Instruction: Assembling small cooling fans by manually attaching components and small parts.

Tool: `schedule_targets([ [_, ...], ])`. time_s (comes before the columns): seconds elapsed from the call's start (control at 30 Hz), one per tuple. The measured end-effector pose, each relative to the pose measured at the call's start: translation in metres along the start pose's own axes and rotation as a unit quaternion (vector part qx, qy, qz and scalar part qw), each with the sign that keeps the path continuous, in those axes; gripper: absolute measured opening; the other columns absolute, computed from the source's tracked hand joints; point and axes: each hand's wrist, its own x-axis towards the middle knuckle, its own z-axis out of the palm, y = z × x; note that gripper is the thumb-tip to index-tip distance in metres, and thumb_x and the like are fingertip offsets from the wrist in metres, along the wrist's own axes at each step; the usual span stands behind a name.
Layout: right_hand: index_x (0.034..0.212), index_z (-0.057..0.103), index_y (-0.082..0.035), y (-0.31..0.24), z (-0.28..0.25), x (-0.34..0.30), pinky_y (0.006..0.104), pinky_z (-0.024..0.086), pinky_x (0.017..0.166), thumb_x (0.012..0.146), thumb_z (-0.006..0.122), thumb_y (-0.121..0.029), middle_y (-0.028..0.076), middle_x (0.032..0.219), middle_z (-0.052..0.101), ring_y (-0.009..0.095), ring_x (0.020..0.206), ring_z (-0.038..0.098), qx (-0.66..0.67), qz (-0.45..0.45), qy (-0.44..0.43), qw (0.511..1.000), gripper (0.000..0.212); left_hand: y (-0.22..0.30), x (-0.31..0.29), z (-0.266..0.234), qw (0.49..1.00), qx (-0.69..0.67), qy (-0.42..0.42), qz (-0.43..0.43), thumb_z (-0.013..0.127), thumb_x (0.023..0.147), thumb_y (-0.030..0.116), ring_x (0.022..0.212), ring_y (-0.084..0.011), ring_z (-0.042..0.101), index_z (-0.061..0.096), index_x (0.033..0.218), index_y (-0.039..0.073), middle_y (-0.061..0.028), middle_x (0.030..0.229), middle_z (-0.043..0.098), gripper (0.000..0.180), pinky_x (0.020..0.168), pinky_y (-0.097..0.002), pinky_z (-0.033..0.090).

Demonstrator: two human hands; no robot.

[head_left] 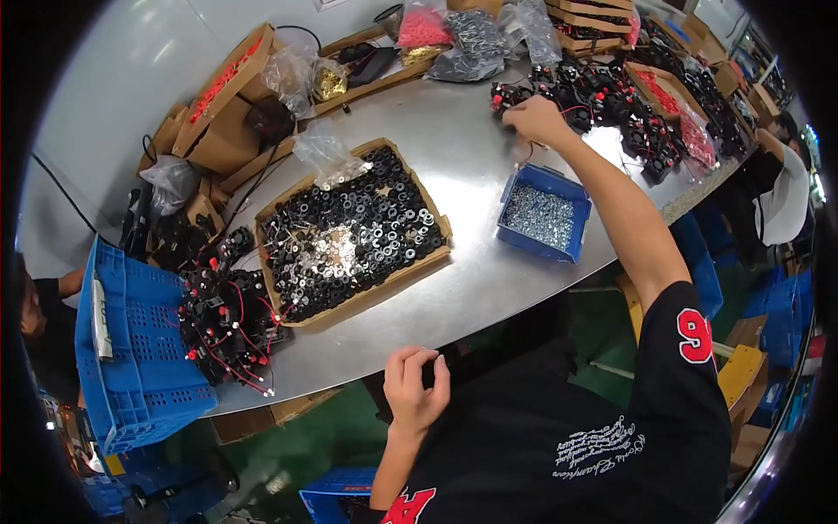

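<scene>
My right hand (539, 120) reaches across the steel table to the near-left edge of a pile of black plastic parts (602, 92) with red pieces and thin wires. Its fingers are closed on a small dark part with a thin wire hanging below; the grip is partly blurred. Close to my body, in front of the table edge, my left hand (414, 393) is raised with thumb and forefinger curled together. Whatever it may pinch is too small to make out. Below my right hand stands a blue bin (580, 234) of small silvery metal pieces.
A cardboard tray (371, 291) of black rings and metal washers lies mid-table. Left of it are wired black parts (229, 323) and a blue perforated crate (144, 349). Bags of small parts (471, 44) line the back. Other people are at the far left and right.
</scene>
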Motion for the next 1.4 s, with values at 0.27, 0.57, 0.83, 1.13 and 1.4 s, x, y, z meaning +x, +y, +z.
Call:
schedule_targets([
  [0.27,0.100,0.060,0.001,-0.027,-0.065,-0.097,0.0244,0.053,0.059,0.092,0.048,-0.038,0.013,0.087,0.067,0.013,0.064,0.063,0.706,0.145,-0.091,0.688,0.042,-0.003,0.018,-0.003,0.989,-0.090,-0.082,-0.086,0.069,0.079,-0.002,0.060,-0.0165,0.058,0.061,0.087,0.002,-0.0105,0.086,0.058,0.012,0.055,-0.0268,0.048],
  [0.57,0.119,0.056,0.009,-0.163,-0.005,-0.246,0.0271,0.053,0.050,0.095,0.041,-0.045,0.020,0.087,0.068,0.018,0.059,0.064,0.741,0.039,-0.235,0.628,0.060,0.011,0.052,-0.027,0.876,-0.392,-0.056,-0.274,0.050,0.098,0.030,0.114,-0.0236,0.050,0.024,0.141,-0.004,-0.0176,0.126,0.048,0.061,0.094,-0.0378,0.041],
  [0.83,0.103,0.061,-0.005,-0.226,0.027,-0.271,0.0483,0.049,0.068,0.092,0.056,-0.035,0.017,0.084,0.065,0.040,0.075,0.062,0.319,-0.325,-0.215,0.864,0.032,-0.002,0.017,-0.045,0.861,-0.285,0.042,-0.420,0.072,0.086,0.015,0.081,-0.0087,0.053,0.050,0.119,-0.001,-0.0035,0.093,0.057,0.043,0.074,-0.0241,0.045],
  [1.13,0.087,0.065,0.000,-0.268,0.061,-0.131,0.0440,0.050,0.070,0.080,0.068,-0.023,0.018,0.081,0.065,0.036,0.076,0.064,0.241,-0.199,0.030,0.950,0.024,-0.023,-0.005,-0.059,0.912,-0.232,0.055,-0.333,0.034,0.104,0.036,0.075,-0.0104,0.057,0.059,0.111,-0.004,-0.0104,0.099,0.067,0.048,0.075,-0.0244,0.046],
  [1.4,0.088,0.066,0.001,-0.282,0.076,-0.112,0.0463,0.050,0.073,0.076,0.066,-0.018,0.019,0.083,0.064,0.039,0.080,0.063,0.160,-0.141,0.043,0.976,0.023,-0.029,-0.012,-0.056,0.880,-0.242,0.054,-0.404,0.029,0.105,0.037,0.074,-0.0148,0.062,0.065,0.100,-0.006,-0.0130,0.080,0.069,0.057,0.074,-0.0271,0.049],
])
